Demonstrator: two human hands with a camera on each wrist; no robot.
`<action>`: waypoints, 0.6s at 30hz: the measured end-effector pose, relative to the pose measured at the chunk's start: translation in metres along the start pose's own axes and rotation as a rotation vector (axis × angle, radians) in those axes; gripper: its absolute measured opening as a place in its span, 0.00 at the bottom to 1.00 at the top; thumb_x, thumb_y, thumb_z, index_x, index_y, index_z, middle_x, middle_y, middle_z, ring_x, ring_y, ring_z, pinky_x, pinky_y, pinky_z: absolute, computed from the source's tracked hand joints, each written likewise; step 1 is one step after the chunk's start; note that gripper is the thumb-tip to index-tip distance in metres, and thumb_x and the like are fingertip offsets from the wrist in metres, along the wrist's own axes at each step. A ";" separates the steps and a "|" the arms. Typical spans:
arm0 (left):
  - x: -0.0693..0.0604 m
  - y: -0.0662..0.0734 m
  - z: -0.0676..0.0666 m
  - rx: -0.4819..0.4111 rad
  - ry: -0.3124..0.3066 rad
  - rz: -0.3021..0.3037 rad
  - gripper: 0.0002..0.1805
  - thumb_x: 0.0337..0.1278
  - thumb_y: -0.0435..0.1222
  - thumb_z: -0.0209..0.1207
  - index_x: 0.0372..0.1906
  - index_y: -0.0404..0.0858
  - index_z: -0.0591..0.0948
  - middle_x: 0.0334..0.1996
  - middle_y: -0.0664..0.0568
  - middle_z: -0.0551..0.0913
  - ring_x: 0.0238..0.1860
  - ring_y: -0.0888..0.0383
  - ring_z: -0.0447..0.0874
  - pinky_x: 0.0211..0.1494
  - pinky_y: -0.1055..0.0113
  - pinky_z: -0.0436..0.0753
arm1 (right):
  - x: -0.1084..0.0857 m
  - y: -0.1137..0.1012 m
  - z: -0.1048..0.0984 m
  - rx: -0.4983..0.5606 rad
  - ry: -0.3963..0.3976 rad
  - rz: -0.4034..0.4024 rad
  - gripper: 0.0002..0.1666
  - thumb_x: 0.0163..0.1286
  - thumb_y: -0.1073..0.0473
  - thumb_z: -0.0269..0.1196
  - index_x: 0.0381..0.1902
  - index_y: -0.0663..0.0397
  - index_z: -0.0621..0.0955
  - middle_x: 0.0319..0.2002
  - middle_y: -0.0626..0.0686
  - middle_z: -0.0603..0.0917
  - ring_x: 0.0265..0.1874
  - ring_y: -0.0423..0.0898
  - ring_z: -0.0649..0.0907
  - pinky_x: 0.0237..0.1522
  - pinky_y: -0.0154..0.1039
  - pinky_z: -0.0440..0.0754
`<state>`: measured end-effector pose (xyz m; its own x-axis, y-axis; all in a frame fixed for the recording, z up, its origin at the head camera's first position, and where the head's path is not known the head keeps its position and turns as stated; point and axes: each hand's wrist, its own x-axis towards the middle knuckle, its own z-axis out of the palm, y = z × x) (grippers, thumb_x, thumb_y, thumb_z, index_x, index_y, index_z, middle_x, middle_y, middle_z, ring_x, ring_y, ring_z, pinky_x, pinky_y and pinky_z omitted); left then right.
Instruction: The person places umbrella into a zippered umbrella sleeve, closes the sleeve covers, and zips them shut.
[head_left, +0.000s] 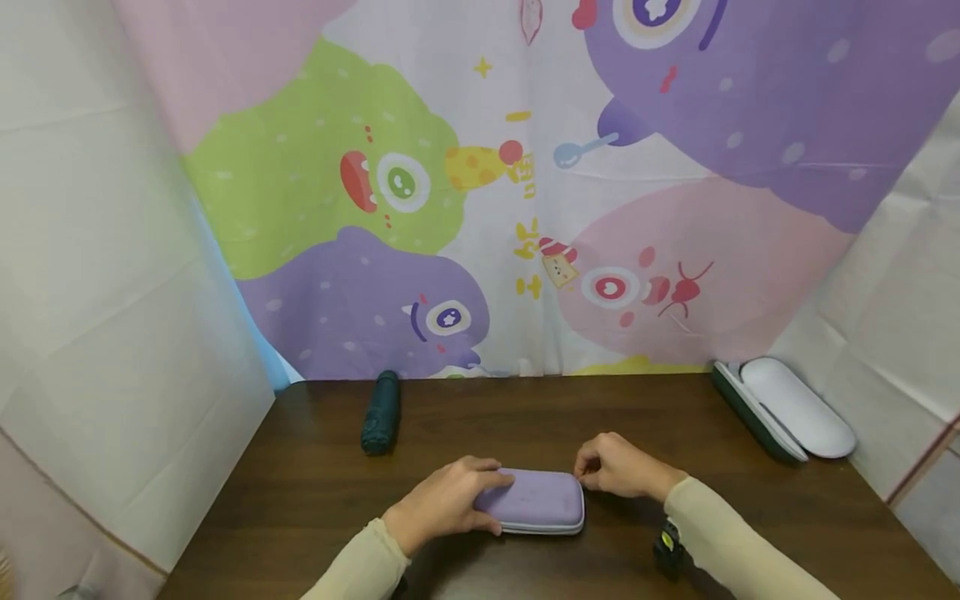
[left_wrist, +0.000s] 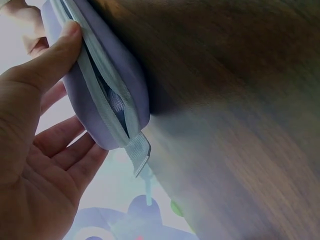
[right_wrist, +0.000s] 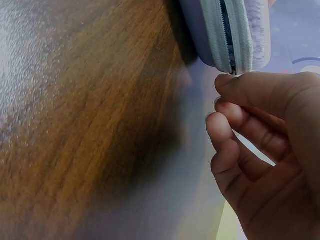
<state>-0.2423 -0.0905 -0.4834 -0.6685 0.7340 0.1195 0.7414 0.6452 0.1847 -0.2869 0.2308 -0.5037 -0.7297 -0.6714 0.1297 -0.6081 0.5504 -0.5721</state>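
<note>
A lilac zip-up hard case [head_left: 536,497] lies on the brown table, its pale zipper running round the side. My left hand [head_left: 450,498] grips the case's left end, thumb on the near side and fingers over the top. Along the front the zipper [left_wrist: 102,82] is parted, showing a dark gap with something pale and mesh-like inside. A fabric tab [left_wrist: 137,152] sticks out at that end. At the right end my right hand [head_left: 618,465] pinches at the zipper's slider [right_wrist: 233,70] with thumb and forefinger; the fingers hide the pull itself.
A dark green folded umbrella [head_left: 382,414] lies towards the back left of the table [head_left: 315,492]. At the back right rests an opened case [head_left: 795,407], dark green outside and white inside. A printed cartoon curtain [head_left: 525,200] hangs behind, with white cloth at both sides.
</note>
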 end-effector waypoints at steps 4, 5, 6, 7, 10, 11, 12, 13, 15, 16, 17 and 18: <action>0.001 0.000 -0.001 -0.021 0.005 0.001 0.35 0.47 0.53 0.78 0.62 0.47 0.85 0.62 0.43 0.83 0.60 0.47 0.84 0.59 0.58 0.85 | -0.003 0.000 -0.001 0.015 -0.004 0.006 0.09 0.60 0.69 0.70 0.26 0.48 0.87 0.28 0.40 0.86 0.27 0.30 0.78 0.31 0.29 0.80; 0.001 0.000 -0.001 -0.027 0.008 0.003 0.35 0.46 0.53 0.78 0.62 0.46 0.85 0.62 0.43 0.83 0.59 0.47 0.84 0.59 0.58 0.85 | -0.004 0.000 -0.001 0.018 -0.002 0.010 0.09 0.59 0.68 0.70 0.26 0.47 0.87 0.28 0.39 0.86 0.27 0.29 0.78 0.31 0.29 0.80; 0.001 0.000 -0.001 -0.032 0.012 0.005 0.35 0.46 0.52 0.78 0.62 0.46 0.85 0.61 0.42 0.84 0.59 0.47 0.84 0.58 0.58 0.85 | -0.004 0.001 -0.001 0.021 0.002 0.013 0.09 0.59 0.68 0.71 0.26 0.47 0.88 0.28 0.39 0.86 0.27 0.29 0.78 0.31 0.29 0.80; 0.001 0.000 -0.001 -0.034 0.015 0.005 0.35 0.46 0.52 0.78 0.62 0.46 0.85 0.61 0.42 0.84 0.59 0.47 0.84 0.58 0.58 0.85 | -0.005 0.001 0.000 0.027 0.006 0.017 0.09 0.58 0.68 0.71 0.25 0.47 0.87 0.27 0.39 0.86 0.27 0.29 0.78 0.31 0.29 0.80; 0.001 0.000 0.000 -0.039 0.010 -0.002 0.34 0.46 0.53 0.78 0.61 0.48 0.85 0.61 0.43 0.84 0.59 0.48 0.84 0.59 0.58 0.85 | -0.008 0.002 0.002 0.041 0.009 0.028 0.10 0.58 0.68 0.71 0.25 0.46 0.88 0.27 0.38 0.86 0.27 0.29 0.79 0.31 0.29 0.80; 0.001 0.000 0.001 -0.040 0.007 -0.004 0.34 0.46 0.53 0.78 0.61 0.48 0.85 0.61 0.44 0.84 0.59 0.48 0.84 0.59 0.58 0.85 | -0.009 0.002 0.002 0.044 0.008 0.028 0.09 0.58 0.68 0.71 0.25 0.46 0.88 0.27 0.38 0.86 0.27 0.29 0.79 0.31 0.29 0.81; 0.001 0.000 0.001 -0.037 0.006 -0.004 0.34 0.46 0.53 0.78 0.61 0.48 0.85 0.61 0.44 0.84 0.59 0.48 0.84 0.59 0.58 0.85 | -0.009 0.002 0.002 0.049 0.005 0.028 0.09 0.58 0.68 0.71 0.25 0.46 0.88 0.27 0.38 0.86 0.27 0.29 0.79 0.31 0.29 0.81; 0.001 0.000 0.001 -0.034 0.006 -0.003 0.34 0.46 0.53 0.78 0.61 0.48 0.85 0.61 0.44 0.84 0.59 0.49 0.84 0.59 0.59 0.85 | -0.009 0.002 0.002 0.052 0.002 0.032 0.09 0.58 0.68 0.71 0.26 0.46 0.88 0.28 0.38 0.86 0.27 0.29 0.79 0.31 0.29 0.81; 0.001 -0.001 0.002 -0.031 0.013 0.002 0.34 0.46 0.53 0.78 0.61 0.48 0.85 0.61 0.45 0.84 0.59 0.49 0.84 0.59 0.59 0.85 | -0.009 0.002 0.002 0.059 -0.004 0.040 0.09 0.58 0.68 0.71 0.26 0.46 0.88 0.27 0.38 0.86 0.27 0.29 0.79 0.31 0.30 0.81; 0.002 -0.002 0.002 -0.030 0.017 0.003 0.34 0.46 0.53 0.78 0.61 0.48 0.86 0.61 0.44 0.84 0.59 0.49 0.84 0.59 0.59 0.85 | -0.009 0.002 0.001 0.060 -0.007 0.045 0.09 0.58 0.68 0.71 0.26 0.46 0.88 0.27 0.38 0.86 0.27 0.29 0.79 0.31 0.29 0.80; 0.002 -0.002 0.002 -0.030 0.018 0.002 0.34 0.45 0.53 0.78 0.61 0.48 0.86 0.60 0.44 0.84 0.59 0.49 0.84 0.59 0.59 0.85 | -0.009 0.003 0.001 0.064 -0.012 0.051 0.09 0.59 0.68 0.70 0.26 0.46 0.88 0.27 0.38 0.85 0.27 0.29 0.78 0.31 0.29 0.80; 0.002 -0.002 0.001 -0.032 0.018 0.001 0.34 0.45 0.53 0.78 0.61 0.48 0.86 0.60 0.44 0.84 0.59 0.49 0.84 0.59 0.58 0.85 | -0.009 0.003 0.000 0.067 -0.017 0.056 0.10 0.59 0.68 0.70 0.26 0.46 0.87 0.27 0.38 0.85 0.26 0.29 0.78 0.30 0.30 0.80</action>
<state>-0.2450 -0.0897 -0.4847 -0.6692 0.7303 0.1375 0.7398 0.6372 0.2161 -0.2820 0.2381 -0.5065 -0.7561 -0.6493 0.0822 -0.5437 0.5532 -0.6311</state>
